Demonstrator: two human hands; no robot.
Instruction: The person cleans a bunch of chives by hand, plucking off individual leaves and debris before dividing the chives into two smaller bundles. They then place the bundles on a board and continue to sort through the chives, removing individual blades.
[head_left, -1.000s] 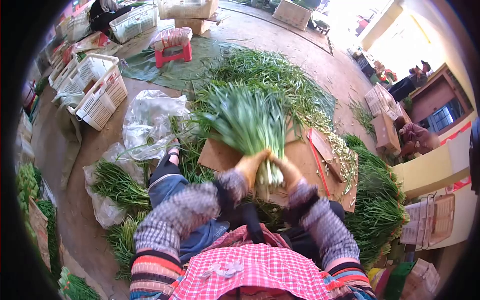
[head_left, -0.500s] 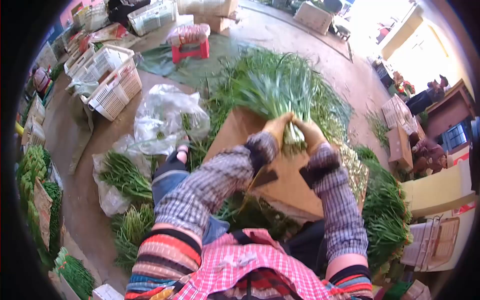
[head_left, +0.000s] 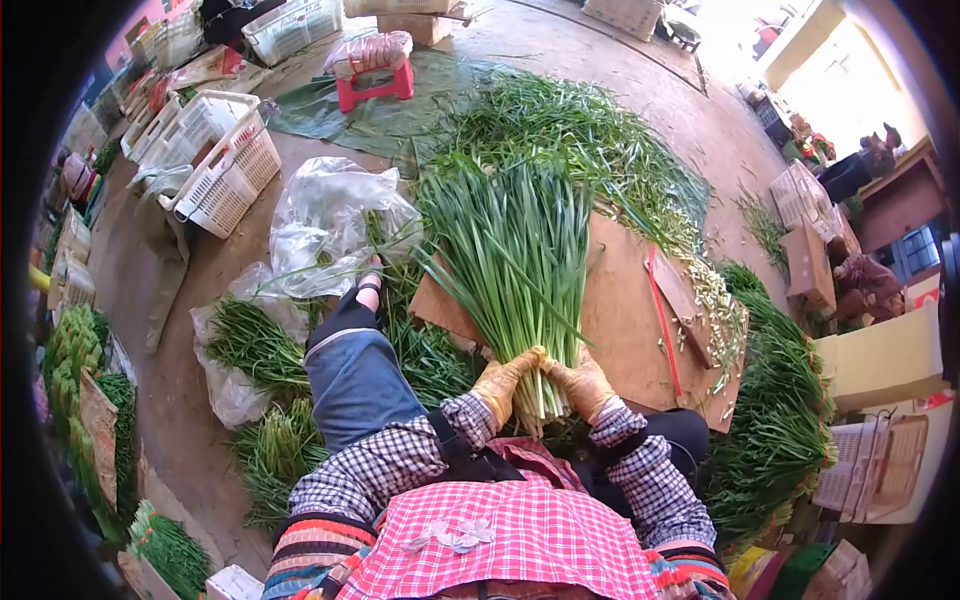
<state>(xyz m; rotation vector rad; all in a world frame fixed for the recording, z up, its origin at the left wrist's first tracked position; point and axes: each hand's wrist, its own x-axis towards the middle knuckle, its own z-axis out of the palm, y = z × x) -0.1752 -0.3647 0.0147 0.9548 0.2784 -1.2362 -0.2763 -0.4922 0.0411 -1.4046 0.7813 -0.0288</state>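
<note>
A thick bunch of garlic chives (head_left: 520,265) lies over a brown board (head_left: 622,300), its leaves fanned away from me and its pale stem ends near my lap. My left hand (head_left: 508,385), in a stained yellowish glove, is closed around the left side of the stems. From the right, my right hand (head_left: 583,384), gloved alike, grips the same stems, the two thumbs close together. Right of the bunch, a red strip (head_left: 662,320) and a long flat brown piece (head_left: 682,312) rest on the board, beside scattered pale stem trimmings (head_left: 722,312).
Loose greens (head_left: 570,120) are heaped on a green sheet beyond the board. Tied bunches (head_left: 765,410) are stacked at my right. Clear plastic (head_left: 340,220) and more greens (head_left: 255,345) lie left, with white crates (head_left: 225,165) and a red stool (head_left: 375,80) farther off.
Both hands have drawn the chives back toward my lap and lower. The bunch now lies over the board, and the red strip and brown piece at right have come into view.
</note>
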